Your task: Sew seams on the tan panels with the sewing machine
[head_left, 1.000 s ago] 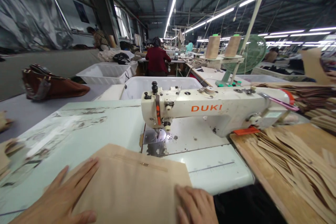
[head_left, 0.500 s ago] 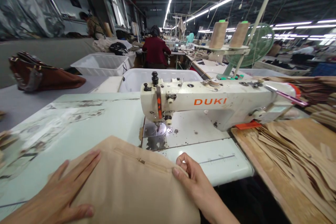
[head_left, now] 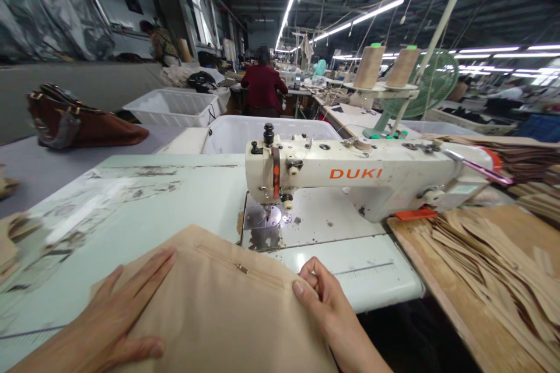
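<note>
A beige fabric panel (head_left: 227, 315) lies over the front of the pale green sewing table (head_left: 210, 186), its near part out of frame. A zipper (head_left: 242, 268) with a small metal pull runs along its far right edge. My left hand (head_left: 126, 309) rests flat on the panel's left side, fingers stretched out and thumb apart. At the right corner, my right hand (head_left: 321, 294) pinches the panel's edge between thumb and curled fingers. Just beyond the panel stands a white sewing machine (head_left: 359, 169); its needle area and metal plate (head_left: 262, 217) are apart from the fabric.
Beige fabric strips (head_left: 485, 262) lie on a wooden board (head_left: 455, 309) at right. Thread cones (head_left: 370, 67) stand behind the machine, near a green fan (head_left: 437, 81). White bins (head_left: 175, 108), a brown bag (head_left: 83, 122) and a person in dark red (head_left: 263, 87) are farther back.
The view has shifted slightly, so the machine and surroundings appear a little farther right. Both hands keep their places on the beige panel.
</note>
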{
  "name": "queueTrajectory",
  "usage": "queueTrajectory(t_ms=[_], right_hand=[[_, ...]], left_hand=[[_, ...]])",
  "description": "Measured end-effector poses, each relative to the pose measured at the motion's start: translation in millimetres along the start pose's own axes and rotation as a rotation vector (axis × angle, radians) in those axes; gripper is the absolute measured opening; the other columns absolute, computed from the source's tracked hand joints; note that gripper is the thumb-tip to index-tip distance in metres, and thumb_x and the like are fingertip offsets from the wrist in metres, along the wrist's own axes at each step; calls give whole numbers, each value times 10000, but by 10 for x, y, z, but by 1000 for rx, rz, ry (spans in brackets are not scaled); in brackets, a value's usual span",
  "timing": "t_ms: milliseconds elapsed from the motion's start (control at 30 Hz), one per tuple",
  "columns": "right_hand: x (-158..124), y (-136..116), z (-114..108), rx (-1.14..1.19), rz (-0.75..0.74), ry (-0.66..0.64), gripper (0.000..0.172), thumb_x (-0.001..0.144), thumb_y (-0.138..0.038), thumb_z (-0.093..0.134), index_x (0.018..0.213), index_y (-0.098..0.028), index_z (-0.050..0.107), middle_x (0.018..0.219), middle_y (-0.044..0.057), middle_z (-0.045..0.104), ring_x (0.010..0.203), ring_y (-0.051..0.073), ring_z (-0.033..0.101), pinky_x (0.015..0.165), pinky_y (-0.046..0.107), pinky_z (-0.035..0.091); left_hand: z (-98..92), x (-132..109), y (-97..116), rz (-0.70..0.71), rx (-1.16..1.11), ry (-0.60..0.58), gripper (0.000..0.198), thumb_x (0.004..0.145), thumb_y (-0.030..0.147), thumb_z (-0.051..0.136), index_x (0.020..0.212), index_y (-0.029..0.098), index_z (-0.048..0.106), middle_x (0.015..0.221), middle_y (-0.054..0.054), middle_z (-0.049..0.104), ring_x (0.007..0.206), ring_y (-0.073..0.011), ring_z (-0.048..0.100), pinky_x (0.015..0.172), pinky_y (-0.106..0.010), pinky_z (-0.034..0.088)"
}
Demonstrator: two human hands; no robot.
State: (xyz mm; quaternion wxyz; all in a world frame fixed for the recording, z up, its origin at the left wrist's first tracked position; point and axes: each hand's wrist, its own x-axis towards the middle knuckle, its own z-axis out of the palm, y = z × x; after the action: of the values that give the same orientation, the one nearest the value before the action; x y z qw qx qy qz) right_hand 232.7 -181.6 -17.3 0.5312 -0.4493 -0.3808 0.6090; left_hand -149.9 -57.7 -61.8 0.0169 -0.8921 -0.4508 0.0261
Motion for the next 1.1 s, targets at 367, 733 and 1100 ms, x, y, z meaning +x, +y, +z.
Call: queueTrajectory(t_ms=[367,733,1100], right_hand=[[-33,34,82,40,4,-41,440,853,-566,658,845,-203,408,753,-17,569,606,87,460,564,204,324],[-151,75,100,159,-90,21,391,839,-463,715,795,-197,432,937,40,629,857,172,582,754,281,409],[-96,51,167,368,-75,91,392,792,-382,777,762,-189,436,818,16,631,726,146,581,675,250,372]], left_hand=[[-511,350,-53,47,-59,-236,999,688,511,693,1508,82,314,1566,-210,199,1441,-403,224,1108,-669,58],[-766,491,399,305,-32,256,453,930,365,536,1383,342,538,1460,15,500,1314,-256,497,1161,-428,294],[-527,242,1250,346,-118,342,698,1005,501,400,1575,283,61,1558,-63,335,1382,-281,405,1123,-444,356]])
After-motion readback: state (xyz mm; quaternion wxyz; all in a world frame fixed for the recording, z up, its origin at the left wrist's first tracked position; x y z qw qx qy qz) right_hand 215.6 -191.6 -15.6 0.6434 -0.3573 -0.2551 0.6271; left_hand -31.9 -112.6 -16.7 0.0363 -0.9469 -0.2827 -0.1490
